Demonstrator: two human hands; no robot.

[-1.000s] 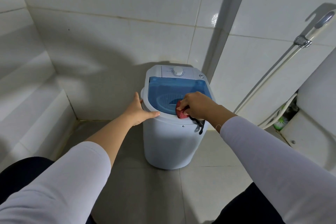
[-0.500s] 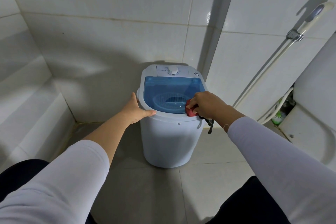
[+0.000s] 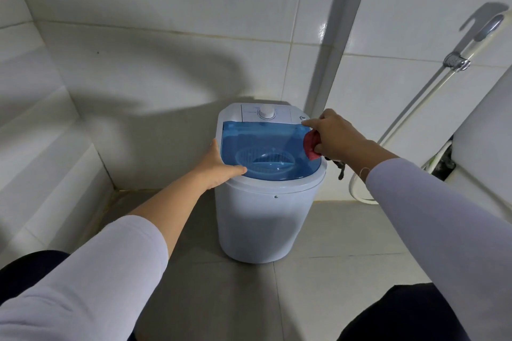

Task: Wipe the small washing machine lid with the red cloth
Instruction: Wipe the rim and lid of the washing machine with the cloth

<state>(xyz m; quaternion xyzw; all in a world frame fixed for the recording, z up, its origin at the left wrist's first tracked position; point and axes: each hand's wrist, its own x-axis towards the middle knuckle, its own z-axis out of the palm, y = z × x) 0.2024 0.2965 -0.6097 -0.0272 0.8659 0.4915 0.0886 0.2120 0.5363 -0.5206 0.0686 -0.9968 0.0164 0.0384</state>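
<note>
While braced on the left rim, left hand (image 3: pixel 214 165) lies flat, fingers spread, gripping nothing. One washer (image 3: pixel 266 210) on grey floor (image 3: pixel 318 285), in tiled corner. One blue lid (image 3: pixel 266 147), closed, see-through. One red cloth (image 3: pixel 310 145), bunched in right hand (image 3: pixel 331 134), fingers curled round it, pressed to lid's right edge near back corner. One dial (image 3: pixel 266 113) behind lid. One sprayer (image 3: pixel 489 28) on right wall. Two white sleeves.

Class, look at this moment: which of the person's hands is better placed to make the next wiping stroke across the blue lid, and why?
The right hand. It holds the red cloth at the lid's right edge, so it could probably sweep leftward. The left hand holds no cloth and rests on the washer's left rim.
</note>
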